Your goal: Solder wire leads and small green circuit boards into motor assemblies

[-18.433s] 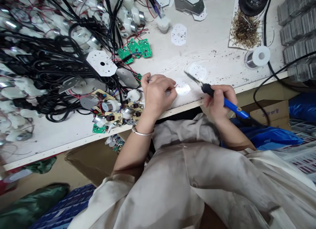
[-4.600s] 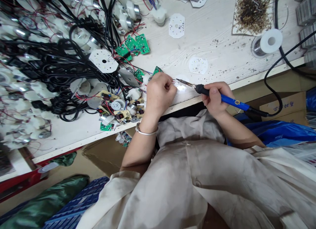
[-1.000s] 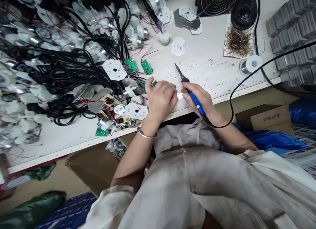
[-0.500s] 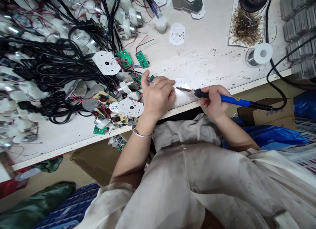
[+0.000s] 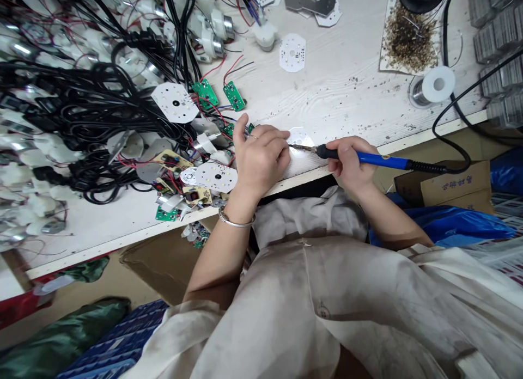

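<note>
A blue soldering iron (image 5: 378, 160) with a black front grip lies in my right hand (image 5: 354, 164), whose fingers are wrapped round it. Its metal tip points left, over a white LED board (image 5: 301, 136) flat on the bench by the front edge. My left hand (image 5: 263, 158) rests at that board's left side, thumb and fingers bent and pinched by the iron's tip. Whatever they hold is hidden. Just beyond this hand lie small green circuit boards (image 5: 234, 96) with red and black wires. Another white LED board (image 5: 216, 176) touches the wrist's left side.
Black cables (image 5: 134, 90) and white motor-like parts heap up on the left. A solder spool (image 5: 438, 86) stands at the right, near a card (image 5: 411, 44) with brown crumbs. The iron's cord (image 5: 457, 123) loops over the bench's front edge. Stacked boards (image 5: 500, 68) fill the far right.
The iron has shifted left, its tip now right at my left fingertips. My right hand has moved slightly left with it. My left hand has stayed in place.
</note>
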Demonstrator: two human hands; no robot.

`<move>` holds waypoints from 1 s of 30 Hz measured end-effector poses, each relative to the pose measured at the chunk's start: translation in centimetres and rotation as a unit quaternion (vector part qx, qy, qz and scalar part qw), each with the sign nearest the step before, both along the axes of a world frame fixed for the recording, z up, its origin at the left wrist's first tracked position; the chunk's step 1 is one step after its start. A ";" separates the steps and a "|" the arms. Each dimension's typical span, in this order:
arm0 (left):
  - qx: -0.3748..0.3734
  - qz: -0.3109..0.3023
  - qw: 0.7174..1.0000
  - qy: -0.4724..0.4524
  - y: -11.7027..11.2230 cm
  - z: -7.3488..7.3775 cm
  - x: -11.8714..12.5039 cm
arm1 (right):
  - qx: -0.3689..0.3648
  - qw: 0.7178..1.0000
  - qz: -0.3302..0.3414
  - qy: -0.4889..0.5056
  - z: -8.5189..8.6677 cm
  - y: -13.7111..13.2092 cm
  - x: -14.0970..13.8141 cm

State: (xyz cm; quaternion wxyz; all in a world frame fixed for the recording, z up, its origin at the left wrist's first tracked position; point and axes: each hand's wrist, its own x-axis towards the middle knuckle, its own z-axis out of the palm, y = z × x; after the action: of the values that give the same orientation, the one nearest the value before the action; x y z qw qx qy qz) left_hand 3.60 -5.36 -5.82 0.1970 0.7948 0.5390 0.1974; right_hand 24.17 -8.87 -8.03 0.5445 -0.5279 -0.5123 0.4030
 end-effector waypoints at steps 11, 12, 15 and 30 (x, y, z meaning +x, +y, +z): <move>-0.001 -0.003 1.000 0.009 -0.1 0.2 -0.1 | 0.000 0.999 -0.052 -0.003 -0.2 -0.3 -0.2; -0.001 -0.003 1.000 0.009 0.0 0.2 -0.1 | 0.000 0.998 -0.054 -0.012 -0.2 -0.4 -0.1; 0.005 -0.008 1.000 0.008 0.0 -0.2 0.0 | 0.027 0.997 -0.002 -0.072 0.2 -0.3 -0.1; 0.060 -0.097 0.979 0.169 0.1 5.2 -4.4 | 0.218 0.905 0.101 -0.350 -0.5 0.8 -0.9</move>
State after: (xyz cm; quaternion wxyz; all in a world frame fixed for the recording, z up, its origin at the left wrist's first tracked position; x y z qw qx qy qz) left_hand -0.83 -5.21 -0.66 0.0735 0.8755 0.4722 0.0719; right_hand 23.28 -8.04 -8.55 0.3880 -0.4485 -0.7956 0.1236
